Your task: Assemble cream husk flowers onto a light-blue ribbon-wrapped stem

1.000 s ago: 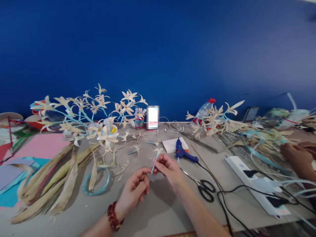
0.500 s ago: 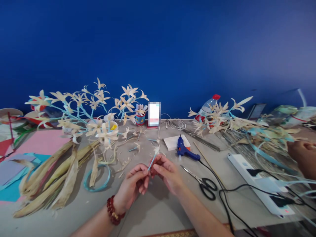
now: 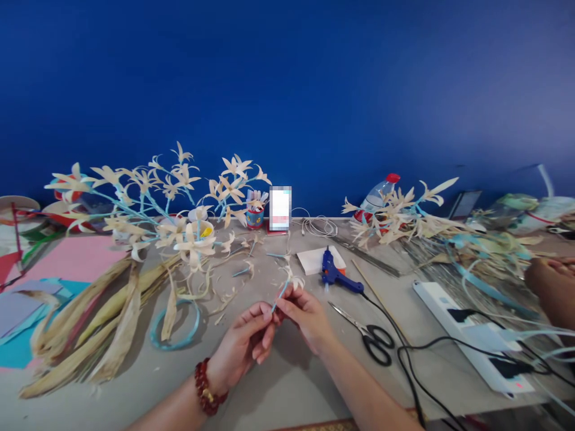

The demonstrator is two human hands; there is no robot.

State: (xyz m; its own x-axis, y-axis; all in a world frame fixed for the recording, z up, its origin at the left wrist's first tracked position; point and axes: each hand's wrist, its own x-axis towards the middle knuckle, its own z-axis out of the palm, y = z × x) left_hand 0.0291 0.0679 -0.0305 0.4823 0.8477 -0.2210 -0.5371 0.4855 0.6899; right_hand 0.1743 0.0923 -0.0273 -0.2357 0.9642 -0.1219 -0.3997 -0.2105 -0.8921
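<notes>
Between my two hands is a small husk flower with pale petals and a thin light-blue stem. My left hand pinches the lower end of the stem with thumb and forefinger. Close against it, my right hand is closed around the stem, just under the petals; its fingertips are partly hidden. Left of my hands lie a coil of light-blue tape and dried corn husks. To the right are black-handled scissors and a blue glue gun.
Finished husk flower sprays stand at the back left, another spray at the back right. A white power strip with black cables lies on the right. Beyond it, another person's hand rests near loose strips. Coloured paper is at left.
The flower has turned, so its petals now show above my right hand. Both hands have shifted very slightly, still gripping the stem.
</notes>
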